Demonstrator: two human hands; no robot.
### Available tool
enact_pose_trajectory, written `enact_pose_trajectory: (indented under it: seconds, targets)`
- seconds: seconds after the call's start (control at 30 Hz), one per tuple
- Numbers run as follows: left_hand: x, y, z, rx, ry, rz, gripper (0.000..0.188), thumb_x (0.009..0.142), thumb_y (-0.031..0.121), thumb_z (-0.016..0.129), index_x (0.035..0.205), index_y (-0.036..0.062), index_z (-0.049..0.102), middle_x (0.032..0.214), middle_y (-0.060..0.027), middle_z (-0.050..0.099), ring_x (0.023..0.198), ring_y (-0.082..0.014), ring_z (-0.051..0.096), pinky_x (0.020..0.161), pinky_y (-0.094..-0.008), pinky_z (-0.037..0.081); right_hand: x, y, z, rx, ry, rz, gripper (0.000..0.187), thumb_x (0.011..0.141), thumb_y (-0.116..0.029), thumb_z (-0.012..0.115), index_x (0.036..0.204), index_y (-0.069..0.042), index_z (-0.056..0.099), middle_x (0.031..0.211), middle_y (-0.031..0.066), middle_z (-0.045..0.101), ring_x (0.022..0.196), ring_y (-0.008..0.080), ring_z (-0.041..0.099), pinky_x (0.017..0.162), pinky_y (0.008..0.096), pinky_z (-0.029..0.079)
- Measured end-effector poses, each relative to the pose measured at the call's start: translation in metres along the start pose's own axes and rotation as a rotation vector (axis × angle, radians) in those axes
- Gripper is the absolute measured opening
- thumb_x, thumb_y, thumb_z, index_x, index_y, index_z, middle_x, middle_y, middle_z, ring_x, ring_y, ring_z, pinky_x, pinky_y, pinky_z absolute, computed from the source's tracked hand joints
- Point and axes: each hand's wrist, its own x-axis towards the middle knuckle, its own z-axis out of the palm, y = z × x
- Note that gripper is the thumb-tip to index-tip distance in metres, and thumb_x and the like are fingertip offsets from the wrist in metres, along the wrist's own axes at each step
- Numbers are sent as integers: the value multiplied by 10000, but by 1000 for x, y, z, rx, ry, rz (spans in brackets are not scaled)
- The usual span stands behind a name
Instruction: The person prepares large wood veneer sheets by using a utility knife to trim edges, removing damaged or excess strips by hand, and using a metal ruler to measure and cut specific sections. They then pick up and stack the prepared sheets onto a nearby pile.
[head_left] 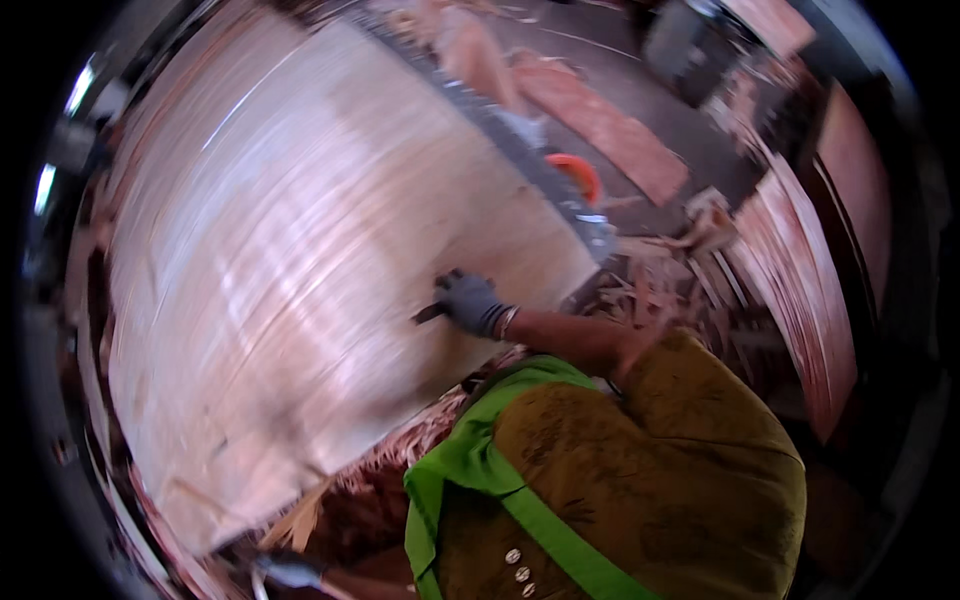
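A large pale wood veneer sheet (330,220) lies in front of me, its near corner towards the lower left. In a grey glove, my right hand (470,302) is closed around a short dark blade-like tool (429,313), over the sheet near its right-hand end. The tool's exact kind is too blurred to tell. My left hand (290,570), also gloved, is low at the left, beside the sheet's near edge. Blur hides its fingers. A loose veneer strip (300,518) sticks out from the near edge beside it.
Shredded veneer scraps (655,300) cover the floor to the right. Beyond them stands a stack of reddish veneer sheets (800,290). A dark metal edge (480,110) runs along the sheet's far side, with an orange round object (577,178) next to it. A reddish veneer piece (610,130) lies farther back.
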Motion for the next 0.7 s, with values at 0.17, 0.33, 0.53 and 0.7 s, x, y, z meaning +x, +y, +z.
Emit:
enact_pose_trajectory:
  seconds: [0.17, 0.33, 0.53, 0.7]
  targets:
    - [124, 109, 24, 60, 195, 642, 408, 962, 112, 405, 1339, -44, 392, 1409, -183, 394, 1255, -299, 440, 1021, -383, 378, -71, 69, -70, 482, 439, 261, 273, 782, -61, 548, 1048, -81, 609, 1132, 119, 565, 975, 311, 577, 821, 379, 491]
    - [119, 275, 113, 320, -346, 778, 822, 822, 184, 605, 1475, 308, 121, 1486, -220, 218, 1109, -401, 540, 723, -455, 529, -99, 218, -92, 458, 509, 630, 359, 760, -66, 592, 1118, -92, 606, 938, 144, 658, 892, 304, 618, 778, 373, 484]
    - [-98, 603, -109, -761, -690, 1667, 132, 845, 41, 556, 946, -20, 615, 1030, -155, 620, 892, -297, 596, 790, -380, 471, -125, 343, -104, 528, -106, 598, 276, 764, -180, 673, 1012, -59, 669, 880, 64, 678, 741, 140, 588, 650, 295, 486]
    - [-151, 612, -211, -851, -650, 2020, 140, 799, 193, 648, 851, 68, 612, 842, -62, 637, 841, -213, 615, 837, -415, 484, -104, 314, -151, 670, -338, 608, 196, 758, -193, 688, 862, -27, 695, 682, 55, 667, 602, 149, 615, 608, 308, 487]
